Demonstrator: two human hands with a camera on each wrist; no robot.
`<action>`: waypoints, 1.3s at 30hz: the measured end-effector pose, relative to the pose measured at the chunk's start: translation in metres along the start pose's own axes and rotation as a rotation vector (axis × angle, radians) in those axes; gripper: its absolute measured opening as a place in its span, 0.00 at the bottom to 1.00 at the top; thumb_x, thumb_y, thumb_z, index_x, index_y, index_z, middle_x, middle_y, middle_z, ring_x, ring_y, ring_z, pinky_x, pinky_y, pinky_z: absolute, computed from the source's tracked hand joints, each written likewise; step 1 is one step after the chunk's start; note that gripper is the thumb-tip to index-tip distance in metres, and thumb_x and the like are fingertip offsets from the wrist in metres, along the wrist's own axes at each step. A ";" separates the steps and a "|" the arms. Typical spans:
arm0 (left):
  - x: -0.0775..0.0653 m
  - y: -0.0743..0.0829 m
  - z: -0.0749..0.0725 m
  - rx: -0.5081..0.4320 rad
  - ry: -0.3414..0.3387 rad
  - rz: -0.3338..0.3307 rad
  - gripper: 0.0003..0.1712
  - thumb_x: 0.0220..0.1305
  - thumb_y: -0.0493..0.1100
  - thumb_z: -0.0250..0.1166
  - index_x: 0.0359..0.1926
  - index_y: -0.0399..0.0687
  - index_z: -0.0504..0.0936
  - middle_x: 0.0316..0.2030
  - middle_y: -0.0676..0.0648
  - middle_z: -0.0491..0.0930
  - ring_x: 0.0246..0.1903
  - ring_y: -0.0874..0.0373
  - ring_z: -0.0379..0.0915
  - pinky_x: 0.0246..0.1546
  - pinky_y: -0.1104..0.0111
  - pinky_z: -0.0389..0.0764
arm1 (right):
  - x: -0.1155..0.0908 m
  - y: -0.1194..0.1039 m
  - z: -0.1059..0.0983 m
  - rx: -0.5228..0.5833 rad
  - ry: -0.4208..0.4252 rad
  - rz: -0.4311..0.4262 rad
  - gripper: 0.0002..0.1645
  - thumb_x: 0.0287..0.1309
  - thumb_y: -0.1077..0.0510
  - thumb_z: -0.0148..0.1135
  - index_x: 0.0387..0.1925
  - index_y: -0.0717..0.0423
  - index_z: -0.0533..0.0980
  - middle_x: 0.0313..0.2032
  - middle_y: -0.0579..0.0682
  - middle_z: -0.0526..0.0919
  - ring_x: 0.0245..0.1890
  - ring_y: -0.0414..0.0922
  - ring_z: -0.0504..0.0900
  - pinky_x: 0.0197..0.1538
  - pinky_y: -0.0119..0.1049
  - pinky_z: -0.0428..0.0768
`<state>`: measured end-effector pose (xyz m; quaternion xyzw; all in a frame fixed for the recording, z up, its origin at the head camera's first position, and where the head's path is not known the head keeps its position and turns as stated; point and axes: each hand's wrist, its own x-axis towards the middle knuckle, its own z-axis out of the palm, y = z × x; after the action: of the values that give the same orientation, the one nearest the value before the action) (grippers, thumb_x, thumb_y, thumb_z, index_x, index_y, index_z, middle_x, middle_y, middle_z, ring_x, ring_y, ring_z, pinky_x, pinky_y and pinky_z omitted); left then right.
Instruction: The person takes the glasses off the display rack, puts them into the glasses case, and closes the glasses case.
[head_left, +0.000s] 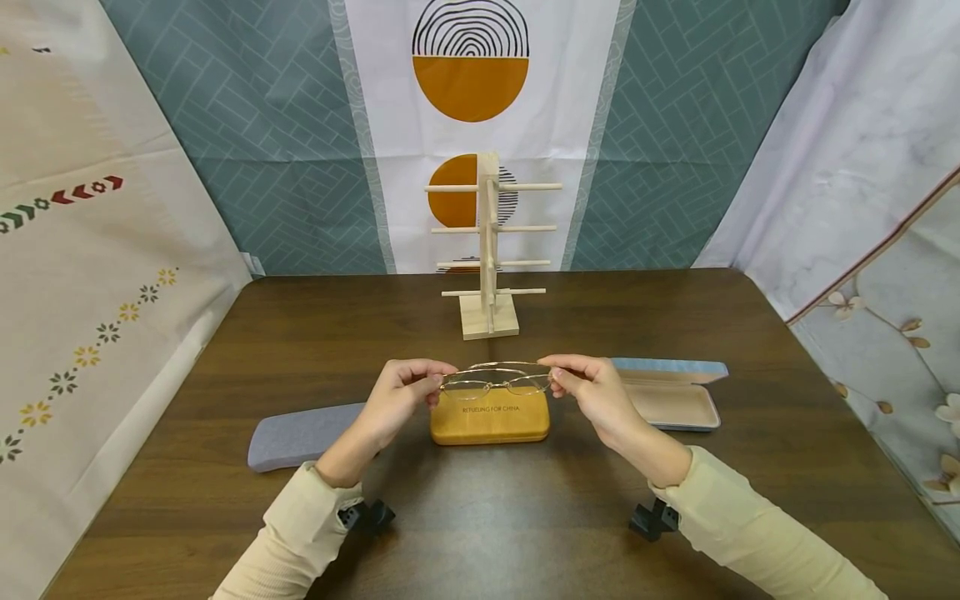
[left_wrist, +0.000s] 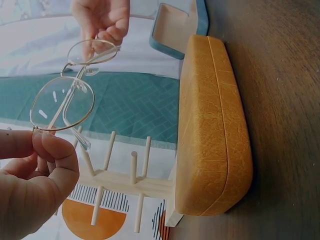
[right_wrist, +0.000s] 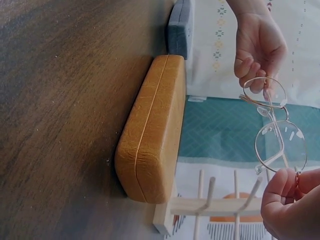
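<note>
A pair of thin gold-rimmed glasses is stretched between both hands, in the air above a mustard-yellow glasses case. My left hand pinches the left end of the frame with thumb and fingers. At the opposite end, the right hand pinches it near the hinge. Seen from the left wrist, the clear lenses show reflections and the temple arms cross behind them. That yellow case lies closed on the table, touched by neither hand, lettering on its lid.
Left of the hands is a closed grey-blue glasses case, partly behind the left wrist. An opened blue case with a beige lining sits at the right. Behind stands a wooden rack with several pegs, on the dark wooden table.
</note>
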<state>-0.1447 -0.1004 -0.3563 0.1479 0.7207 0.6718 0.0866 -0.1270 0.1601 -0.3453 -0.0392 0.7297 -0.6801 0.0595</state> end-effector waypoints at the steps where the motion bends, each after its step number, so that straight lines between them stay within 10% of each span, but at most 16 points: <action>1: 0.000 0.000 0.000 0.002 0.000 0.000 0.12 0.61 0.26 0.50 0.43 0.22 0.76 0.18 0.46 0.66 0.20 0.58 0.65 0.23 0.69 0.72 | 0.000 0.000 0.000 -0.004 0.001 0.004 0.15 0.61 0.72 0.48 0.48 0.75 0.72 0.29 0.52 0.75 0.27 0.39 0.75 0.38 0.31 0.77; 39: 0.000 -0.001 0.001 -0.058 0.004 -0.001 0.13 0.61 0.26 0.50 0.43 0.18 0.74 0.19 0.47 0.69 0.20 0.61 0.65 0.23 0.72 0.71 | 0.000 0.001 -0.020 -0.090 -0.184 -0.105 0.19 0.60 0.70 0.50 0.52 0.74 0.69 0.33 0.53 0.75 0.30 0.41 0.76 0.35 0.32 0.77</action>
<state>-0.1440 -0.0991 -0.3573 0.1435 0.7010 0.6928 0.0896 -0.1300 0.1795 -0.3446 -0.1422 0.7480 -0.6422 0.0889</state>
